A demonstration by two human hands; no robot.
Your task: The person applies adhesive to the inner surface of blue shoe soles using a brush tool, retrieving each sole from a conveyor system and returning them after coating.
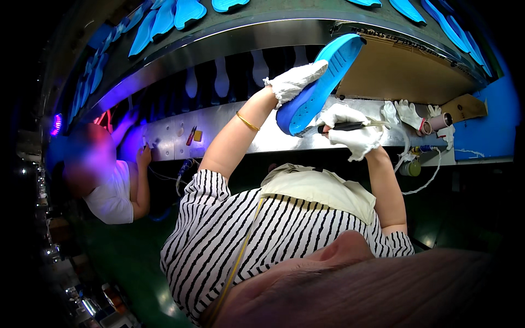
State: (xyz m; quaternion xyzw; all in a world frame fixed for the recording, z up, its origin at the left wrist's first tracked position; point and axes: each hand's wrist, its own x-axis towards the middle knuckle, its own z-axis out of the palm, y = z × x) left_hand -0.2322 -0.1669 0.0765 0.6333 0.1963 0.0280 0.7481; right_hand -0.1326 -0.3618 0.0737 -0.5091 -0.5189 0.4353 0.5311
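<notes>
My left hand (299,82), in a white glove, is closed round the side of a bright blue shoe sole (324,94). The sole is held up at a slant above the metal bench, its far end toward the conveyor and its near end low by my right hand. In a white glove too, my right hand (353,134) grips a slim tool with a black handle (348,126). A paler part of this tool points off to the right. Its exact kind is hard to make out. The right hand is close beside the near end of the sole.
Blue soles (162,22) lie on the conveyor (306,12) beyond the metal bench (180,123). A cardboard sheet (404,68) leans at the right, near spare gloves (409,113) and a pink roll (439,122). A co-worker (112,186) sits left, near red-handled pliers (191,135).
</notes>
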